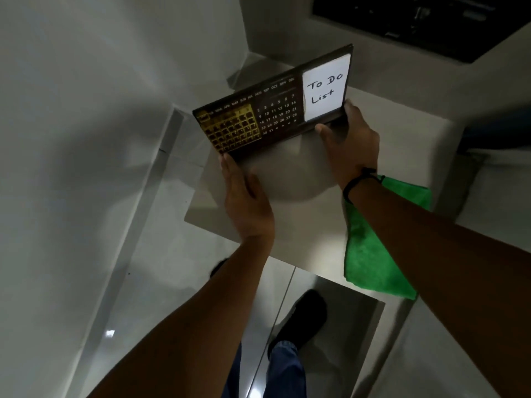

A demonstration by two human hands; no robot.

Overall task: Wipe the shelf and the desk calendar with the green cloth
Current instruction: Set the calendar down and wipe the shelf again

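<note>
A dark brown desk calendar (270, 107) with a white "To Do List" pad stands tilted just above the pale grey shelf (388, 145). My left hand (244, 193) grips its lower left corner. My right hand (349, 142) grips its lower right end, thumb on the front. The green cloth (370, 248) lies on the shelf's front right, partly hanging over the edge and partly hidden under my right forearm.
A white wall (100, 81) rises on the left. A dark framed panel (416, 21) sits at the top right. Below the shelf are glossy floor tiles (178, 271) and my dark shoe (301, 320).
</note>
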